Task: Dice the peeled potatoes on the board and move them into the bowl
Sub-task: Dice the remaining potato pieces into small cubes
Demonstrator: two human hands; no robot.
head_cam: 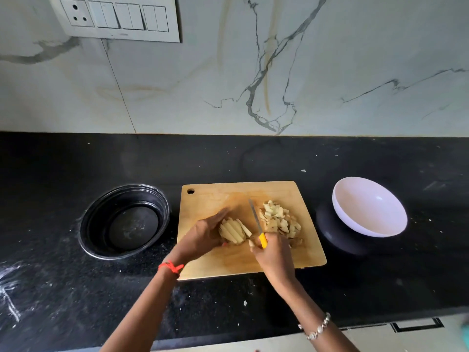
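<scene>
Holding the sliced potato [234,232] in place, the left hand [203,235] lies against its left side with the fingers close together and almost straight. Where the thumb is I cannot tell. This potato is cut into long strips that stay side by side, and it sits near the middle of the wooden board [228,262].

The right hand [274,252] is curled around the yellow handle of the knife [256,222]. The blade points away from the person and stands between the sliced potato and the diced pieces [279,219], which make a loose heap on the right part of the board.

The board lies flat on the black desk [253,158]. To its right, apart from it, is the white bowl [368,207], tilted and resting on a dark round base [337,232]. To the left of the board stands a black round vessel [124,222].

A red thread [171,266] is on the left wrist and a bracelet [317,329] on the right one. Behind the desk is a marble wall [330,59] with a switch panel [116,16].
</scene>
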